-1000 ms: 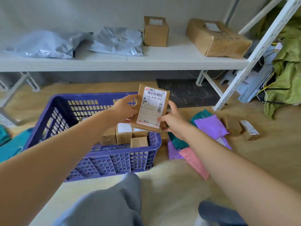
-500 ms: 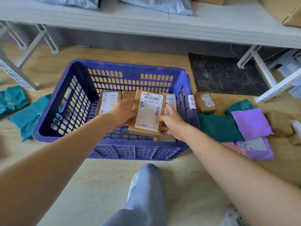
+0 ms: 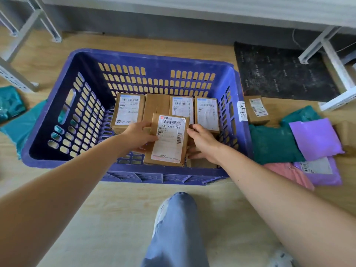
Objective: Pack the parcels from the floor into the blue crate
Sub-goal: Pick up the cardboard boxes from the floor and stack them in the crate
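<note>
Blue crate (image 3: 57, 116) on wooden floor, landmark. Inside crate, near its right-front corner: brown labelled parcel (image 3: 167, 140), label up. Left hand (image 3: 139, 134) grips parcel's left edge, right hand (image 3: 202, 141) pressed against its right edge; whether parcel rests on crate bottom unclear. Behind it, along crate's far wall: row of boxes (image 3: 207, 112). Right of crate on floor: small box (image 3: 257, 109), teal mailer (image 3: 273, 143), purple mailer (image 3: 316, 137).

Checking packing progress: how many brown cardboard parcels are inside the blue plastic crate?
5 visible: four along the back, one held in front. Others may lie hidden beneath.
</note>
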A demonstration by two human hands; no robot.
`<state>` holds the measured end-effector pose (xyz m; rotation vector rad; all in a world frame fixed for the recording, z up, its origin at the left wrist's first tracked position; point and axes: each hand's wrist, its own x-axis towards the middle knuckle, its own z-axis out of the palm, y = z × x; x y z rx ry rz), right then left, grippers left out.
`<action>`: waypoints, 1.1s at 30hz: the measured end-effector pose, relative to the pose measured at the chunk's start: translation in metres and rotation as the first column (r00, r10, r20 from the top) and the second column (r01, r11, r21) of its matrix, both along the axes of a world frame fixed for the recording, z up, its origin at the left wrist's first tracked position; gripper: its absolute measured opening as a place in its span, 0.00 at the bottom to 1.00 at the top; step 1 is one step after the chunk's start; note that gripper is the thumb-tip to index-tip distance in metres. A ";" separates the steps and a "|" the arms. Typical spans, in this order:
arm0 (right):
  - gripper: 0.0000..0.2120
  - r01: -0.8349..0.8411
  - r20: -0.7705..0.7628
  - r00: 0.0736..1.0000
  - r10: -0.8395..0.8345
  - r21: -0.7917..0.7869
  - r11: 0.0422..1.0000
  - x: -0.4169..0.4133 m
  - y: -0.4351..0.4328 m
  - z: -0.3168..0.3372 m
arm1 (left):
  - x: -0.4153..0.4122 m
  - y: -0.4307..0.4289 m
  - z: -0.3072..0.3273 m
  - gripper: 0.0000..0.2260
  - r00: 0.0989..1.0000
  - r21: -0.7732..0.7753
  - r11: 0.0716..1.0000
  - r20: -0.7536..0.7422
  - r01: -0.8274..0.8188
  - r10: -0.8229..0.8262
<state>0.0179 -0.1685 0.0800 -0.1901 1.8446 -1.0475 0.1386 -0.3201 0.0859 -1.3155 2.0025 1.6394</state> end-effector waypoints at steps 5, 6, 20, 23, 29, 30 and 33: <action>0.17 -0.121 -0.217 0.967 0.134 0.072 0.990 -0.001 0.001 -0.003 | 0.002 -0.008 -0.005 0.19 1.000 0.003 1.000 0.011 0.011 -0.011; 0.17 -0.148 -0.260 0.951 0.166 0.087 0.985 -0.001 0.000 -0.005 | 0.002 -0.010 -0.006 0.17 1.000 0.010 1.000 0.017 0.024 -0.024; 0.17 -0.214 -0.174 0.957 0.233 0.120 0.969 -0.003 -0.012 -0.003 | -0.004 -0.034 -0.009 0.07 0.994 0.103 0.990 0.028 0.100 -0.103; 0.17 -0.199 -0.085 0.975 0.205 0.071 0.977 0.001 -0.021 0.000 | -0.003 -0.046 -0.007 0.08 0.994 0.093 0.991 0.047 0.096 -0.100; 0.17 -0.239 0.016 0.971 0.238 0.039 0.970 0.010 -0.040 -0.013 | 0.006 -0.074 0.002 0.24 0.985 0.088 0.983 0.049 0.163 -0.168; 0.16 -0.249 0.021 0.969 0.248 0.044 0.968 0.011 -0.042 -0.016 | 0.007 -0.077 0.003 0.24 0.984 0.088 0.982 0.053 0.166 -0.171; 0.14 -0.280 0.028 0.960 0.279 0.067 0.958 0.012 -0.047 -0.022 | 0.010 -0.079 -0.004 0.25 0.983 0.136 0.977 0.067 0.163 -0.174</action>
